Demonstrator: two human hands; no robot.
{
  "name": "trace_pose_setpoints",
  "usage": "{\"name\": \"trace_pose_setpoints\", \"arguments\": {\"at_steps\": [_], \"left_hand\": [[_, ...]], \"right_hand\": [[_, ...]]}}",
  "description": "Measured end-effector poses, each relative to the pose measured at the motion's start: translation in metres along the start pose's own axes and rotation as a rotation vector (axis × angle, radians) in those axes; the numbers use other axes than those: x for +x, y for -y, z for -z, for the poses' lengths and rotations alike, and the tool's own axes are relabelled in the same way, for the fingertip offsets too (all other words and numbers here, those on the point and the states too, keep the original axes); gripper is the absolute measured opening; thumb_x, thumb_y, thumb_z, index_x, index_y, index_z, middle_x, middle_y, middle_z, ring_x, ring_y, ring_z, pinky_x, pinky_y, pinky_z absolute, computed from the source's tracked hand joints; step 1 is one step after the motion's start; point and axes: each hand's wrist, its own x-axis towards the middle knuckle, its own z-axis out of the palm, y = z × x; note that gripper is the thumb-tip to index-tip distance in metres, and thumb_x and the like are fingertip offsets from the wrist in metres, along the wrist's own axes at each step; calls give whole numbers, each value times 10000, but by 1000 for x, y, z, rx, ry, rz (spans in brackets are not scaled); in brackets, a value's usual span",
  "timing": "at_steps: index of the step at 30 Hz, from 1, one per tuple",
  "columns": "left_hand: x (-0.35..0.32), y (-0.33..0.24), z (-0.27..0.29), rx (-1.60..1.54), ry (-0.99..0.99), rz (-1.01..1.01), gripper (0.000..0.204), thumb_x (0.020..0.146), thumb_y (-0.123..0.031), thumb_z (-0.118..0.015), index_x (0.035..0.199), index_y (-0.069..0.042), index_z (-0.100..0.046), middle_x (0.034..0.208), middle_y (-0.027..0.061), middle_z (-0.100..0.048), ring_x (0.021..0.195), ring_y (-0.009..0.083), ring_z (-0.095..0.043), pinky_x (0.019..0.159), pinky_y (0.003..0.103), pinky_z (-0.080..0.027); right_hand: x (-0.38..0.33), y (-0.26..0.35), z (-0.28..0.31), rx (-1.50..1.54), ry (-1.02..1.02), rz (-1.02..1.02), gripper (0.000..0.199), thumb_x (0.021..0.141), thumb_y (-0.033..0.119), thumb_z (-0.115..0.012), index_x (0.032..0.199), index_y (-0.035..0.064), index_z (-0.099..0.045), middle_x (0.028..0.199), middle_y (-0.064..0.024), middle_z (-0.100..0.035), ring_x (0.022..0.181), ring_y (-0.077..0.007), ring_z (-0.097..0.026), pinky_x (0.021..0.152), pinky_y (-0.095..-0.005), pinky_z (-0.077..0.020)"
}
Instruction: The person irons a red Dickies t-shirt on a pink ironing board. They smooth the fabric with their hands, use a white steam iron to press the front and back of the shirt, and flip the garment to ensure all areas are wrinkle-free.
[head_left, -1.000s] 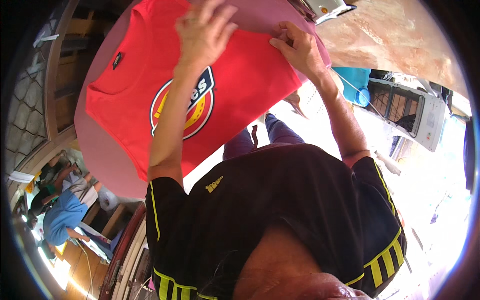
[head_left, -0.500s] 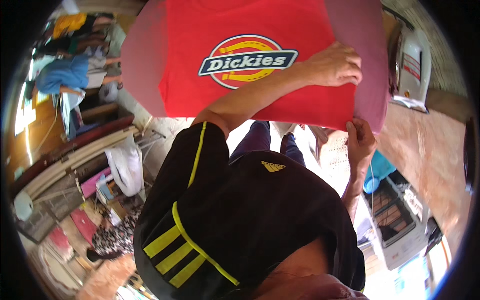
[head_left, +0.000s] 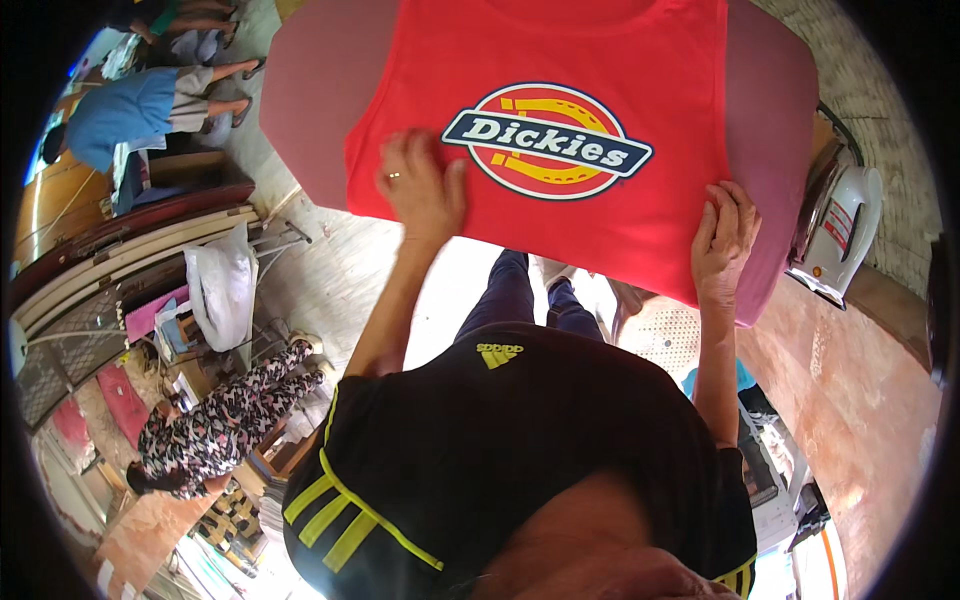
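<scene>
Nearest: wearer's blk shirt [head_left: 580,410]. R hand [head_left: 726,238] at lower R corner of red top [head_left: 560,222], fingers curled; can't say if it's pinching cloth. L hand [head_left: 424,190] on its lower L part, fingers loosely spread, gripping nothing (ring [head_left: 393,175] on one). Top lies flat on mauve board [head_left: 775,120], logo [head_left: 548,142] up. White iron [head_left: 852,225] just beside board, R side. Farther L: white bag [head_left: 222,290], person in patterned clothes [head_left: 215,430], another in blue [head_left: 125,115].

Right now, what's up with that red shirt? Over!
Left hand, right hand: both on red shirt. Shirt spread over pink table. White iron off right.
</scene>
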Motion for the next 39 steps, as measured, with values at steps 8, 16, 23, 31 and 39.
{"name": "trace_pose_setpoints", "arguments": {"at_steps": [8, 16, 23, 31, 39], "left_hand": [[31, 86, 12, 296, 96, 223, 681, 986, -510, -449, 1525, -107, -342, 1616, 164, -223, 1489, 437, -139, 1135, 653, -60], [52, -36, -10, -179, 297, -434, 779, 888, -537, -597, 1489, -85, -394, 1596, 170, -267, 1481, 418, -193, 1146, 630, -158], [184, 22, -48, -63, 49, -412, 732, 941, -504, -534, 1431, 27, -418, 1542, 209, -340, 1440, 418, -282, 1150, 561, -233], [276, 51, -99, -321, 9, -442, 517, 949, -286, -502, 1366, 18, -469, 1443, 162, -443, 1325, 379, -429, 1091, 560, -307], [304, 77, -91, 162, -21, -425, 590, 980, -446, -491, 1432, -68, -455, 1545, 123, -367, 1406, 399, -330, 1090, 619, -268]], "right_hand": [[11, 10, 3, -294, 305, -52, 643, 965, 334, -538, 1525, 104, -322, 1603, -114, -266, 1475, -342, -241, 1159, -549, -214], [30, 123, -45, -51, 381, 96, 727, 890, 328, -653, 1507, 79, -358, 1611, -111, -255, 1501, -320, -193, 1182, -530, -190], [96, 47, -56, -259, 227, -48, 687, 927, 387, -602, 1487, 65, -368, 1600, -118, -264, 1479, -339, -236, 1171, -535, -238], [209, -28, -100, -104, 96, -6, 495, 989, 290, -514, 1442, 102, -448, 1490, -100, -438, 1389, -313, -382, 1095, -503, -349], [241, -26, -101, -360, 71, -40, 544, 989, 355, -516, 1435, 54, -435, 1479, -191, -432, 1348, -366, -438, 1116, -493, -332]]}}
